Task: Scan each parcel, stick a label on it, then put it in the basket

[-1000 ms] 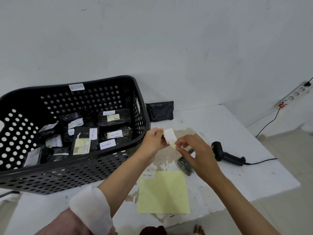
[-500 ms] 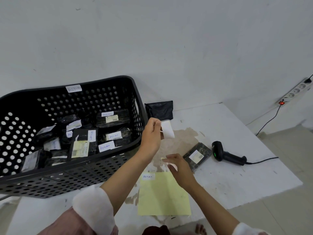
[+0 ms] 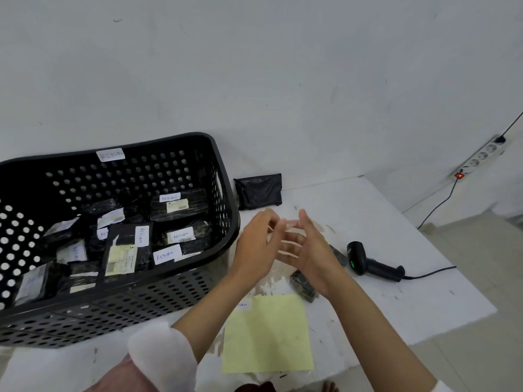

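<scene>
White wall [image 3: 254, 66], power strip [image 3: 481, 158] — red switch lit, tiled floor [image 3: 481, 278]

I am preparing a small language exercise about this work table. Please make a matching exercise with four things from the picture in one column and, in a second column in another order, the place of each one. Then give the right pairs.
Things
1. basket
2. barcode scanner
3. yellow sheet
4. black pouch

Places
A. against the wall, just right of the basket
B. on the near edge of the table, under the forearms
C. on the left side of the table, holding labelled parcels
D. on the table to the right of the hands, with a cable running off to the right

Pairs: 1-C, 2-D, 3-B, 4-A
</scene>
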